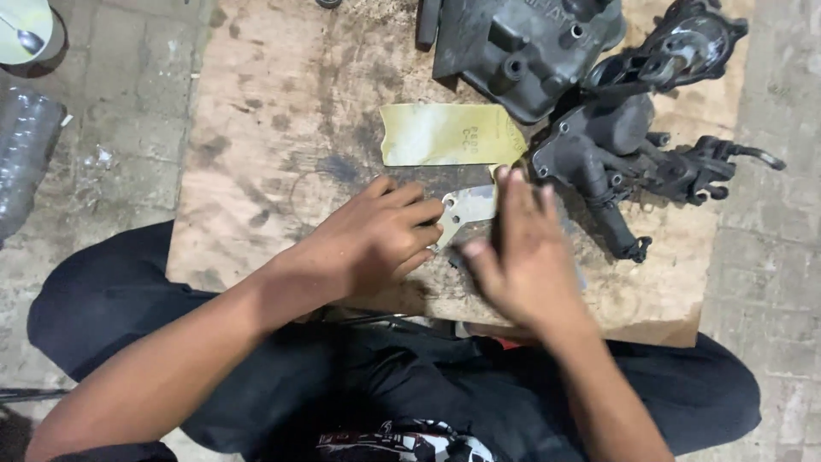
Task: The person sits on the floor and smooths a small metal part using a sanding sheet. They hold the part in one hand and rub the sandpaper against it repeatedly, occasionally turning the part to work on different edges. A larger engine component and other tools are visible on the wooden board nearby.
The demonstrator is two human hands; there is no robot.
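My left hand (372, 244) presses its fingertips on a small pale metal plate (469, 208) with a hole at its left end, lying on a stained wooden board (256, 128). My right hand (513, 257) lies flat over the plate's right part, fingers stretched forward and blurred. A yellowish sheet of sandpaper (449, 134) sits just beyond both hands.
Dark greasy engine parts lie at the board's far right: a cover casting (522, 51), a housing with arms (616, 154) and a round piece (688, 43). A cup with a spoon (26, 30) and a clear plastic bottle (26, 154) stand on the paved floor at left.
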